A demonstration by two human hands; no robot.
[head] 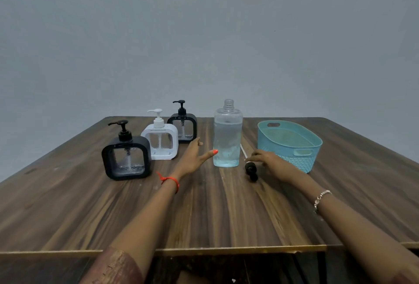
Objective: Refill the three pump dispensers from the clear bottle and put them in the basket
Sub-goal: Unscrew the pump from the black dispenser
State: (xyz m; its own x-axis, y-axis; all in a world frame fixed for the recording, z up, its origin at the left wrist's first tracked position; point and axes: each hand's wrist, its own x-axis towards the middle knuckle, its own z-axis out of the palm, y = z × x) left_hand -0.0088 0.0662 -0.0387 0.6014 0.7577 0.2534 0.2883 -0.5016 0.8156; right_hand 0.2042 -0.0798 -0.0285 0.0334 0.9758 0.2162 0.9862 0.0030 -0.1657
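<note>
Bottle: upright, uncapped, neck up, table centre. Pump cap lying flat, tube pointing away. R hand loosely curled over cap, touching tube. L hand open, empty, near bottle. 3 dispensers left; basket right.

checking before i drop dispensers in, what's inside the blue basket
Nothing shows inside the blue basket: only its bare far wall and part of the floor are visible. The near wall covers the front of the floor, so that strip cannot be checked.
</note>
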